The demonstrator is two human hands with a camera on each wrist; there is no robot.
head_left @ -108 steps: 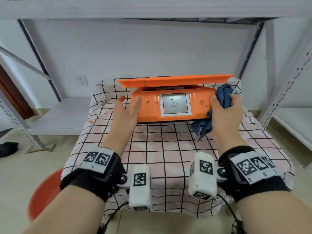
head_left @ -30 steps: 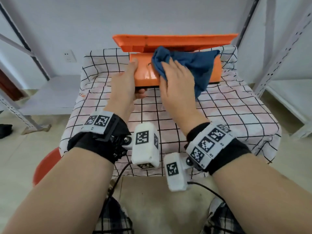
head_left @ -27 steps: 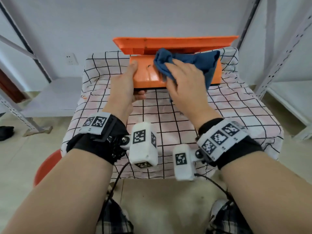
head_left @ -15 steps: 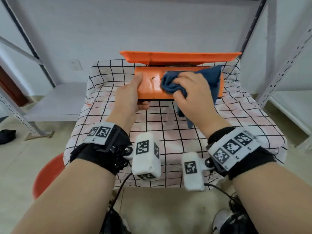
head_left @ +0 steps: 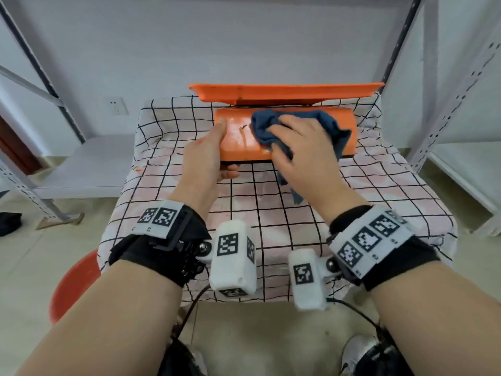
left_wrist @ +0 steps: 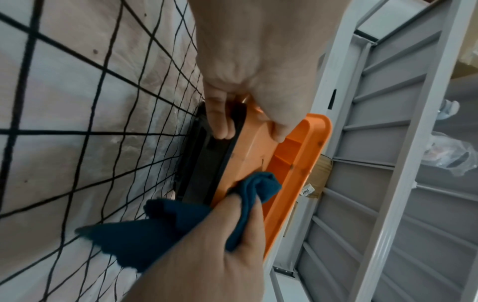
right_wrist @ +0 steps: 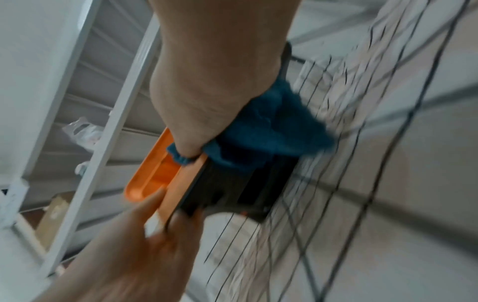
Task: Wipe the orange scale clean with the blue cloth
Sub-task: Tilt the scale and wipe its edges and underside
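Head view: left hand grips orange scale at left end; right hand clutches blue cloth, pressing it on scale front; scale on checked surface.

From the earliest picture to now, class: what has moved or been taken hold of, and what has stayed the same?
The right hand has carried the blue cloth from the right end of the orange scale onto its front, where the cloth now covers the display. The left hand has shifted from resting flat on the front to gripping the left end, thumb underneath. The scale still sits on the checked tablecloth.
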